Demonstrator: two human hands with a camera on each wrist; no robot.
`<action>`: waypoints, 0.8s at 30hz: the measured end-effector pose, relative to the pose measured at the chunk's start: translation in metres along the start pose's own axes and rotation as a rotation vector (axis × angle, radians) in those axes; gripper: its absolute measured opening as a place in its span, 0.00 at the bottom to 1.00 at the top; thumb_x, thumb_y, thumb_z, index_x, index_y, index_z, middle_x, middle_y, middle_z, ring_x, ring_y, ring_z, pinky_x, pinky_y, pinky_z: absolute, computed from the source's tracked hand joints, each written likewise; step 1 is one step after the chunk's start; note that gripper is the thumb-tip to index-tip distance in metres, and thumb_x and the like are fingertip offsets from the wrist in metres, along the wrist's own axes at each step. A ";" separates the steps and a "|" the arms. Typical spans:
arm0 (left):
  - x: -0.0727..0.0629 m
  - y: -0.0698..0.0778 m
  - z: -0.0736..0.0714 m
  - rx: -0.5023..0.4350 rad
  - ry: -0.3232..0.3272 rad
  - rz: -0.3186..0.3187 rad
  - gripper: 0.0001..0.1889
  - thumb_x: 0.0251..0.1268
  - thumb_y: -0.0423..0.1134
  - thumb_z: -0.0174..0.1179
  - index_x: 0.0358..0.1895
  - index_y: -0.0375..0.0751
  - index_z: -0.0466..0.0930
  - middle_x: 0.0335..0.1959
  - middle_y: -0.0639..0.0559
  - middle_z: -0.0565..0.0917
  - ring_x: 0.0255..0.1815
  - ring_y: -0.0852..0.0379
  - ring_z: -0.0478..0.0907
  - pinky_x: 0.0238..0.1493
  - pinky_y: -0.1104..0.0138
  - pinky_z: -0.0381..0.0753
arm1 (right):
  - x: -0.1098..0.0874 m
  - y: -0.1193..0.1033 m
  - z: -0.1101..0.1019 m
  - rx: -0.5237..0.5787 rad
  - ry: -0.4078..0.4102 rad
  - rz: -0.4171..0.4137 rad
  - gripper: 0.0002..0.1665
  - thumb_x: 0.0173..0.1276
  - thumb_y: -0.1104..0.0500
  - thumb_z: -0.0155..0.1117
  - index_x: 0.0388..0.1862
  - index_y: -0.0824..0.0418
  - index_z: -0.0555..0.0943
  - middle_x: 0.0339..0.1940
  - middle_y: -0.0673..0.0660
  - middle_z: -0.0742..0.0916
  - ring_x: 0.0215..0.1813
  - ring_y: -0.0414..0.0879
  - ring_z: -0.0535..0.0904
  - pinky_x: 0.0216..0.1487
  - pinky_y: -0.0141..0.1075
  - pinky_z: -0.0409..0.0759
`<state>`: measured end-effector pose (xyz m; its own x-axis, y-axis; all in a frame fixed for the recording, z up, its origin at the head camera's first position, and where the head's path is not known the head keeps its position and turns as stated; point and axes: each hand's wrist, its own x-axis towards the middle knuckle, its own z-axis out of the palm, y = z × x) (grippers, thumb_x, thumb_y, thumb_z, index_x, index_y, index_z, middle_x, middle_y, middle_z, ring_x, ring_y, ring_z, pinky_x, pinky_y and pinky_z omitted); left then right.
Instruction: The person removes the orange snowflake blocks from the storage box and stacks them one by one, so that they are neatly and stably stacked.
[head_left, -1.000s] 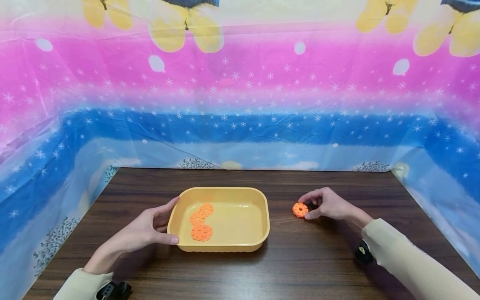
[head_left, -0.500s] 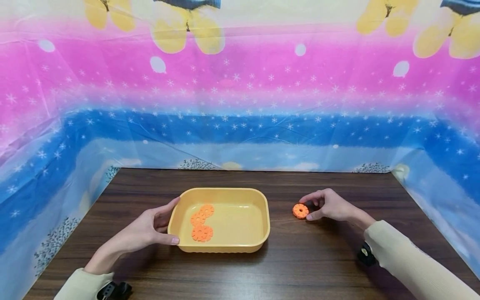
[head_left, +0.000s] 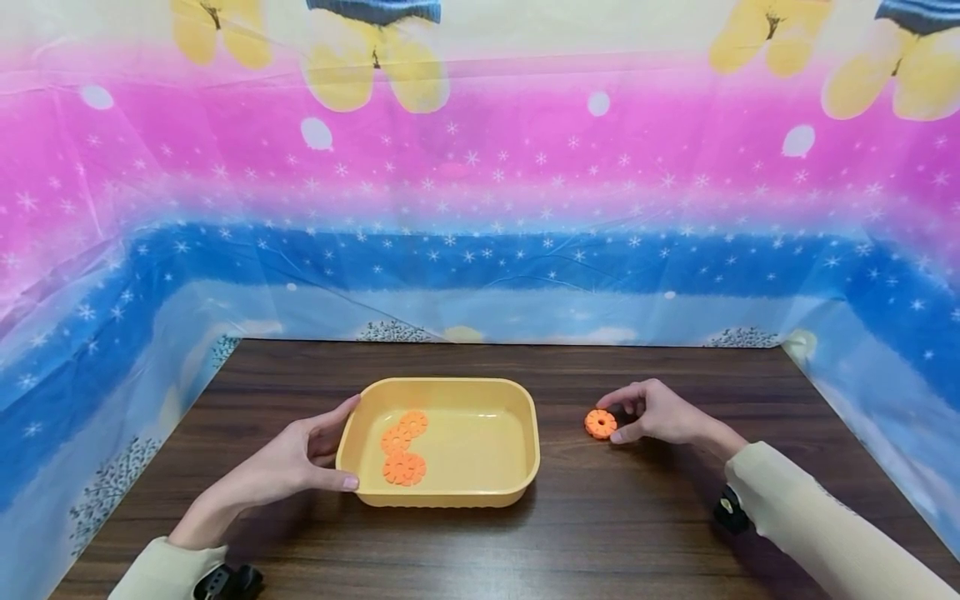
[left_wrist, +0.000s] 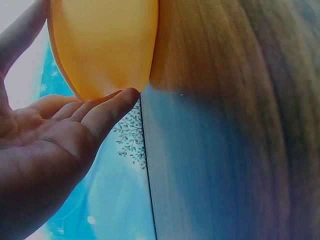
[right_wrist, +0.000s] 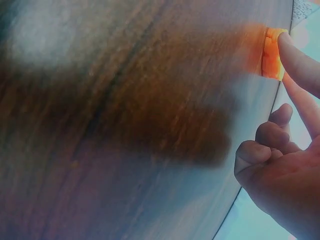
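A yellow plastic tray [head_left: 480,458] stands on the table, and several thin orange flower-shaped discs [head_left: 403,468] lie overlapping at its left side. My left hand [head_left: 276,467] grips the tray's left end, thumb at the front corner and fingers toward the back. In the left wrist view, the fingertips touch the tray's outer wall [left_wrist: 107,40]. To the right of the tray, my right hand [head_left: 660,412] pinches a small stack of notched orange discs [head_left: 592,428] between thumb and index finger. In the right wrist view the stack [right_wrist: 272,55] sits flat on the table; the other fingers are curled in.
Dark wood-grain table [head_left: 480,550] surface lies under everything. A patterned pink and blue cloth [head_left: 480,183] hangs round its back and sides. Each wrist wears a black camera strap [head_left: 731,510].
The head view has shifted very slightly. Both hands, the tray and the orange discs stay in the same places.
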<state>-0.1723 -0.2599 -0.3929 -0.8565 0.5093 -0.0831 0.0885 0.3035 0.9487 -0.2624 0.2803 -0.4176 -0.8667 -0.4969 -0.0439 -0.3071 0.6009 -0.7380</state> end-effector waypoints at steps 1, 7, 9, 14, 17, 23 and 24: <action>0.000 0.000 0.000 0.007 0.001 0.002 0.58 0.62 0.33 0.75 0.86 0.38 0.40 0.84 0.30 0.46 0.75 0.31 0.65 0.65 0.60 0.80 | 0.000 0.000 0.001 -0.003 0.000 0.001 0.26 0.60 0.61 0.82 0.57 0.64 0.88 0.37 0.60 0.80 0.35 0.51 0.67 0.33 0.35 0.64; 0.000 0.001 -0.002 0.021 -0.007 0.008 0.57 0.63 0.34 0.74 0.85 0.36 0.39 0.85 0.32 0.44 0.78 0.31 0.61 0.68 0.59 0.77 | 0.001 -0.001 0.003 -0.017 0.009 0.008 0.26 0.59 0.61 0.82 0.57 0.64 0.88 0.36 0.59 0.79 0.35 0.51 0.67 0.33 0.35 0.63; 0.000 0.001 -0.002 0.025 -0.012 0.010 0.57 0.63 0.34 0.74 0.85 0.36 0.39 0.85 0.32 0.44 0.78 0.31 0.61 0.69 0.58 0.76 | 0.001 -0.001 0.003 -0.021 0.013 0.010 0.26 0.59 0.61 0.82 0.57 0.64 0.88 0.36 0.59 0.79 0.36 0.51 0.67 0.33 0.35 0.63; 0.001 0.000 -0.002 0.028 -0.016 0.018 0.57 0.63 0.34 0.74 0.86 0.38 0.40 0.85 0.32 0.45 0.77 0.32 0.63 0.69 0.57 0.75 | 0.000 -0.002 0.000 -0.002 0.014 0.020 0.28 0.60 0.61 0.82 0.59 0.65 0.86 0.33 0.60 0.76 0.35 0.49 0.66 0.31 0.35 0.63; 0.001 -0.001 -0.003 0.024 -0.018 0.023 0.57 0.63 0.34 0.74 0.86 0.38 0.40 0.85 0.32 0.44 0.77 0.32 0.63 0.69 0.56 0.75 | -0.001 -0.004 -0.003 0.018 0.020 0.022 0.29 0.60 0.62 0.82 0.60 0.66 0.85 0.32 0.61 0.75 0.33 0.48 0.65 0.29 0.34 0.62; 0.002 -0.003 -0.003 0.010 -0.031 0.035 0.56 0.63 0.33 0.74 0.86 0.38 0.40 0.85 0.31 0.44 0.75 0.31 0.65 0.68 0.59 0.77 | 0.000 -0.017 -0.011 0.025 0.019 0.012 0.29 0.60 0.61 0.81 0.61 0.67 0.84 0.31 0.60 0.75 0.33 0.47 0.65 0.29 0.35 0.62; 0.002 -0.003 -0.003 0.009 -0.033 0.038 0.56 0.63 0.33 0.74 0.86 0.38 0.40 0.85 0.31 0.44 0.75 0.31 0.66 0.67 0.59 0.77 | 0.001 -0.019 -0.013 0.022 0.015 0.013 0.29 0.61 0.61 0.81 0.61 0.67 0.84 0.31 0.59 0.75 0.33 0.48 0.65 0.30 0.35 0.62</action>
<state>-0.1758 -0.2627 -0.3947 -0.8351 0.5470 -0.0577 0.1251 0.2910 0.9485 -0.2619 0.2763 -0.3947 -0.8766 -0.4793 -0.0435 -0.2872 0.5934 -0.7520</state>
